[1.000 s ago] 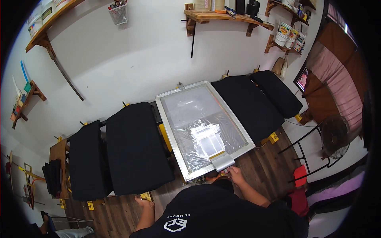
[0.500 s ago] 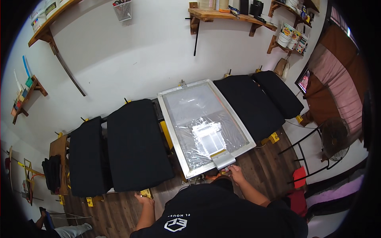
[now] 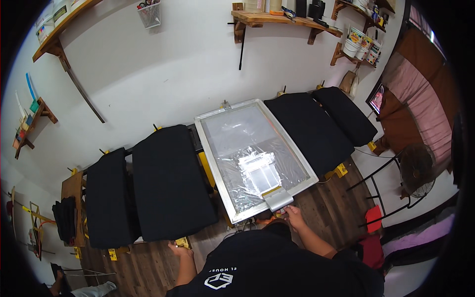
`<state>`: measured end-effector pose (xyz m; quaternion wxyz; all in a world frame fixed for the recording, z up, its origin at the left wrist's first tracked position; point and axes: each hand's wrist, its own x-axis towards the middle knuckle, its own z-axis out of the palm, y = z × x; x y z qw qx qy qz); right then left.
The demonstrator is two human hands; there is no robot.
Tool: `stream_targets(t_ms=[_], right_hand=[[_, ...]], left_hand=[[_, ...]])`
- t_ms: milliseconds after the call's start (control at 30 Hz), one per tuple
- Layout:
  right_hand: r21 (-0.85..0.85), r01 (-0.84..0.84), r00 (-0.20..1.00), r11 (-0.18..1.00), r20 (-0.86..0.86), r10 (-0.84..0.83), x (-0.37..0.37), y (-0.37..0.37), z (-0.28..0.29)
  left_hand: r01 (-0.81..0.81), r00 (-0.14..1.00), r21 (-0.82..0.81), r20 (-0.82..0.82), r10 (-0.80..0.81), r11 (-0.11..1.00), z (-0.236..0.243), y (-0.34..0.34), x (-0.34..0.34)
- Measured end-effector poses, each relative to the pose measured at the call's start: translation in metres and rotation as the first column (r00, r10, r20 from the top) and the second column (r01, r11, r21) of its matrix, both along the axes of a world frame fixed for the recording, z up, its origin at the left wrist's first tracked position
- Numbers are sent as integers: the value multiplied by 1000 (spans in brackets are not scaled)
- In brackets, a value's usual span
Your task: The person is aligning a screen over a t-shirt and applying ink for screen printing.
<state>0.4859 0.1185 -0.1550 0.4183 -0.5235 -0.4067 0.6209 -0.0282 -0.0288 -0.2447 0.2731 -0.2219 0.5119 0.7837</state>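
A screen printing frame (image 3: pixel 223 196) with a pale metal rim lies slanted in the middle, its mesh partly under wrinkled, shiny clear film. At its near edge rests a squeegee (image 3: pixel 278 199) with a grey metal handle. My right hand (image 3: pixel 295 219) is just below that handle, fingers curled closed; what they grip is hidden. Left of the frame lies a board covered in black cloth (image 3: pixel 170 183). My left hand (image 3: pixel 182 250) is at its near edge, beside a yellow bracket (image 3: pixel 183 242); its fingers are partly hidden.
More black-covered boards (image 3: pixel 309 131) flank the frame on both sides. A standing fan (image 3: pixel 415 171) is at the right. Wooden shelves (image 3: pixel 282 20) with tubs and tools hang on the wall. Another person's leg (image 3: pixel 94 289) shows at the lower left.
The view has shifted very slightly. Both hands, the frame and the squeegee stay in about the same places.
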Motion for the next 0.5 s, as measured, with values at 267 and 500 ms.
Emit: stream_targets(t_ms=[267,500], right_hand=[[-11,-28,1000,1000,2,28,3,2,4],[12,-77,997,997,31,76,10,5,1]], left_hand=[[-12,1000,3,-7,12,1000,15,2,11],[13,1000,17,-3,-13,1000,11,4,10]])
